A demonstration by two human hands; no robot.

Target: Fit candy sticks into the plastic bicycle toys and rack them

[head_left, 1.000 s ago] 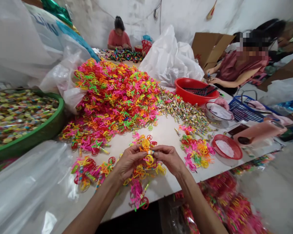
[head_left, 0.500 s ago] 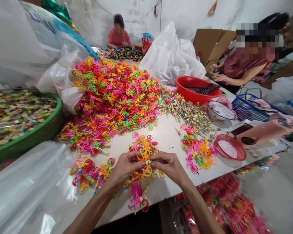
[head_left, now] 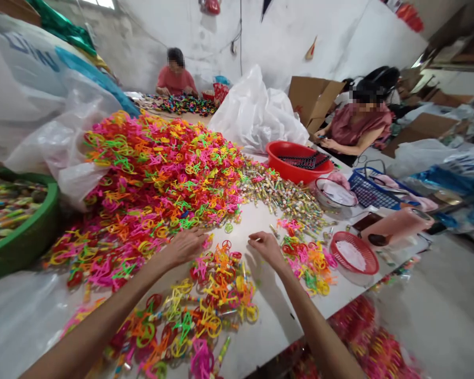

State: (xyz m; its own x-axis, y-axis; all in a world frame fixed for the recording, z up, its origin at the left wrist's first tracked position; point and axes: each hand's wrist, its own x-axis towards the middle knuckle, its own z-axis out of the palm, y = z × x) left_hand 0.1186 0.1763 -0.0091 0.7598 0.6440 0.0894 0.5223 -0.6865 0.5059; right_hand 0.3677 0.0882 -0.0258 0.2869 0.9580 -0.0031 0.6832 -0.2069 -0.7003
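My left hand (head_left: 187,245) lies palm down at the near edge of a big heap of colourful plastic pieces (head_left: 169,173), fingers stretched toward a small pink and yellow piece. My right hand (head_left: 265,246) hovers over the white tabletop (head_left: 260,216), its fingers loosely bent and apart with nothing visible in them. Below and between my hands lies a cluster of pieces with wheel-like rings (head_left: 213,318), some joined to clear tubes of coloured beads. A smaller group of such pieces (head_left: 308,260) is just right of my right hand.
Small filled tubes (head_left: 286,192) spread behind my right hand. A red basin (head_left: 296,173), a red basket (head_left: 373,258), a blue basket (head_left: 373,195) and a pink bottle (head_left: 397,226) stand to the right. At left is a green tub (head_left: 49,221). Two people (head_left: 176,79) work farther back.
My hands have parted and moved forward from the near cluster, where they held an orange and yellow piece together. That piece is no longer in them. The view has shifted right and up.
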